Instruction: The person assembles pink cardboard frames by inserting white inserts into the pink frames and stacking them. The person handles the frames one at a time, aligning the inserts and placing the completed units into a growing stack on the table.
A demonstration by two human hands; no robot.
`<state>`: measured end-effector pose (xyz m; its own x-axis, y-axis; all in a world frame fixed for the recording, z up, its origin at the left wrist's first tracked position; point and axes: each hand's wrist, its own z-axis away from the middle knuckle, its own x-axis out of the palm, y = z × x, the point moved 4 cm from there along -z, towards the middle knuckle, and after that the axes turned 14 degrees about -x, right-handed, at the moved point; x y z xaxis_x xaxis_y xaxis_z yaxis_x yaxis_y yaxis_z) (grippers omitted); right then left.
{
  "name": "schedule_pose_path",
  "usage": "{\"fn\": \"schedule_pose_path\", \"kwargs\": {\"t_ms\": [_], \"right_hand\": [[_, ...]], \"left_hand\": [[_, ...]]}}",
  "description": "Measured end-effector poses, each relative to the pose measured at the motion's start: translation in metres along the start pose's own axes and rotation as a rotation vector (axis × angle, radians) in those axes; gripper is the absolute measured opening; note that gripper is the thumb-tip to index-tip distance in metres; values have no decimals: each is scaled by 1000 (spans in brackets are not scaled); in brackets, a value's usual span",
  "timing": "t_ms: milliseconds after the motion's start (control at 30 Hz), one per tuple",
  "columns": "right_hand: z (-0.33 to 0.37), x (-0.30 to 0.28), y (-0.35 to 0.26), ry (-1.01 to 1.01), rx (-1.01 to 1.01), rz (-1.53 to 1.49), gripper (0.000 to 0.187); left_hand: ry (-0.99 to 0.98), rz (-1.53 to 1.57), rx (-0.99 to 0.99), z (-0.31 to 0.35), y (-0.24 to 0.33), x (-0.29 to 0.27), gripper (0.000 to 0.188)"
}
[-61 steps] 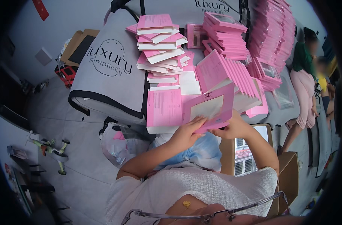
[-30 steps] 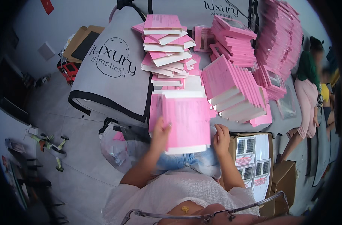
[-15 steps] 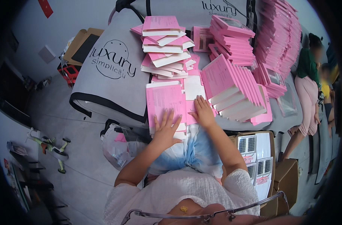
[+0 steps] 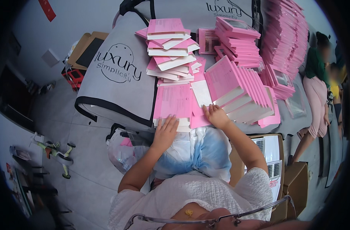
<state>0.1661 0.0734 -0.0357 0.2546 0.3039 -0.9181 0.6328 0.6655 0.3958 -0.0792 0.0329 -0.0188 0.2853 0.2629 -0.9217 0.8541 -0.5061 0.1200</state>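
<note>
The left hand is laid flat, fingers slightly spread, across the near end of a pink box. Just to the right, a flat pink card is touched by the fingertips of the right hand; whether anything is pinched cannot be told. Farther right, pink boxes are lined up in a leaning row; beyond, a loose pile is stacked at far left, wrapped packs at far right.

Grey black-edged cover: uneven pink box stack, slanted box row, tall pink pile.
</note>
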Motion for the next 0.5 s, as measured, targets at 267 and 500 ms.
{"fn": "schedule_pose_path", "kwargs": {"t_ms": [267, 500], "right_hand": [[57, -33, -37, 366, 132, -235, 39], [77, -78, -48, 672, 315, -459, 40]], "left_hand": [[160, 125, -136, -6, -11, -2, 42], [274, 179, -190, -7, -17, -7, 34]]}}
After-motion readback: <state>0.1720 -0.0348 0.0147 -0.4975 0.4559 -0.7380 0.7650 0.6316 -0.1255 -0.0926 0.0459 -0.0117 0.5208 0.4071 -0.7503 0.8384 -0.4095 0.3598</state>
